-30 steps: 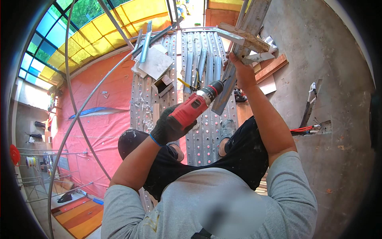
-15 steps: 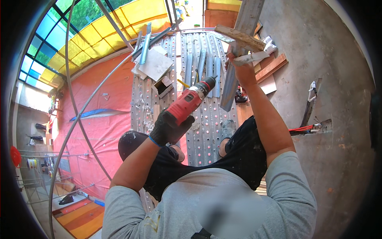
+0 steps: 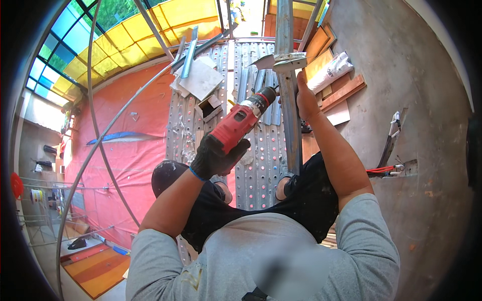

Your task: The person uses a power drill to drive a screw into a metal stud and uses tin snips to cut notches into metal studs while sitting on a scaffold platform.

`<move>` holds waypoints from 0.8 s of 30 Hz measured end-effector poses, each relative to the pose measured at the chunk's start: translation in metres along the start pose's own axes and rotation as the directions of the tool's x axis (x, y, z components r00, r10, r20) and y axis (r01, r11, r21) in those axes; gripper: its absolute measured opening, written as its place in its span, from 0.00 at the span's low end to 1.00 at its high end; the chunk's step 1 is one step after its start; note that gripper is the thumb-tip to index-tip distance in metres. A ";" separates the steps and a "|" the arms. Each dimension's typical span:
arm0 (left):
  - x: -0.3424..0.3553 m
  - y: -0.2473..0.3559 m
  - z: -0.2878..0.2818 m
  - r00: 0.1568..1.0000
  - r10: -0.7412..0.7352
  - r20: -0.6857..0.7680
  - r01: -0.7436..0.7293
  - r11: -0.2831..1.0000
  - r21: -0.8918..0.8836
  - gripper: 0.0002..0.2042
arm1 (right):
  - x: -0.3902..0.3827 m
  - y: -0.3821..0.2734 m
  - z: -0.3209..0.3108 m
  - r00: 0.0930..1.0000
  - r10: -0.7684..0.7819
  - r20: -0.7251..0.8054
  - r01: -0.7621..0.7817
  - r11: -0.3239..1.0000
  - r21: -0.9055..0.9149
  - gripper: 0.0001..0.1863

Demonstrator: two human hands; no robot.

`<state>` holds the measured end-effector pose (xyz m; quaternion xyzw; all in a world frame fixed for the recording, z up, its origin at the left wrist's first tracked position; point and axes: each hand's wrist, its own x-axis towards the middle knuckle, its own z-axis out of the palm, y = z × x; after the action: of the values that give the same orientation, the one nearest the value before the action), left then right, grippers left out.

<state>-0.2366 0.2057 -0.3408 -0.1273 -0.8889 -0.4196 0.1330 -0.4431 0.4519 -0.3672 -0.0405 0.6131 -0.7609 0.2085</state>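
Observation:
My left hand [image 3: 216,159], in a dark glove, is closed round the grip of a red cordless drill [image 3: 235,126]. The drill points up and to the right. Its tip is right beside a long grey metal channel [image 3: 291,120]; I cannot tell whether they touch. My bare right hand [image 3: 307,100] grips the channel from its right side, fingers partly hidden behind it. The channel runs from above my knees to the top of the view. A short pale crosspiece [image 3: 290,64] lies across it just above my right hand.
Perforated metal planks [image 3: 258,185] lie under my feet, with loose channels and a pale board [image 3: 201,80] farther off. Red sheeting [image 3: 120,165] spreads at the left, crossed by thin poles [image 3: 111,130]. Wood pieces [image 3: 346,93] and a white sack [image 3: 331,70] lie by the grey wall [image 3: 427,200].
The metal channel has swung from a slant to nearly straight ahead, its near end now closer to my knees. The crosspiece has turned with it. The drill's tip has come up beside the channel.

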 end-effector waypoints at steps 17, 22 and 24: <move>-0.006 -0.004 -0.004 1.000 -0.012 -0.001 0.012 0.997 -0.074 0.21 | -0.012 -0.022 0.023 0.954 -0.299 0.015 0.281 0.877 -0.390 0.38; -0.004 -0.001 -0.004 0.997 -0.072 0.040 0.077 0.988 -0.135 0.22 | -0.010 -0.022 0.017 0.978 -0.201 0.057 0.205 0.874 -0.441 0.38; -0.004 -0.002 -0.004 0.997 -0.070 0.035 0.074 0.988 -0.133 0.22 | -0.013 -0.024 0.022 0.950 -0.305 0.069 0.301 0.837 -0.458 0.33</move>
<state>-0.2329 0.2010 -0.3407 -0.1101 -0.8645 -0.4811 0.0952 -0.4306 0.4408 -0.3366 -0.1828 0.7630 -0.6163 0.0678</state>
